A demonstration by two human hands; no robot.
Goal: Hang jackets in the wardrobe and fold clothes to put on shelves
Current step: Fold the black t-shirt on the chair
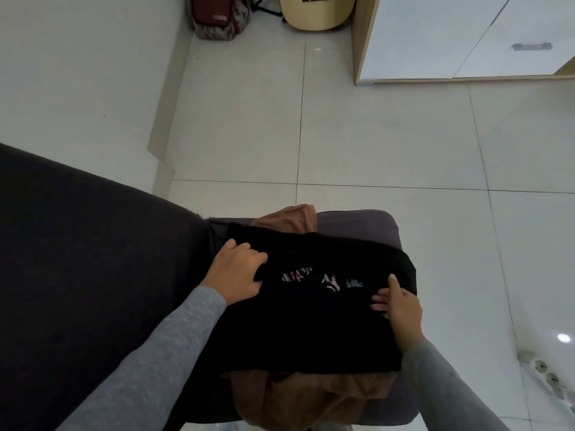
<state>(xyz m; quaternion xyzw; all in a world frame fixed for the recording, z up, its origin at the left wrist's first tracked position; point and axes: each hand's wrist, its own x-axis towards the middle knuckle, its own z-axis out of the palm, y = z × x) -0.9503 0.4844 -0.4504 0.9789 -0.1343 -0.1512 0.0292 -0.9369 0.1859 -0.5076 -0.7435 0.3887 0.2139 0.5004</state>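
Dark grey upholstered sofa seat (77, 259): left of both hands, carrying the pile. Left hand (238, 270): fingers curled, gripping the left edge of the black knitted garment with a pale printed motif (326, 306). Garment: spans between the hands, long axis left to right, lying over a brown fabric piece (298, 396). Right hand (399, 309): fingers loosely bent, pressing the garment's right edge; a full grip cannot be told. White wardrobe with wooden frame (435, 35): well apart, beyond the right hand.
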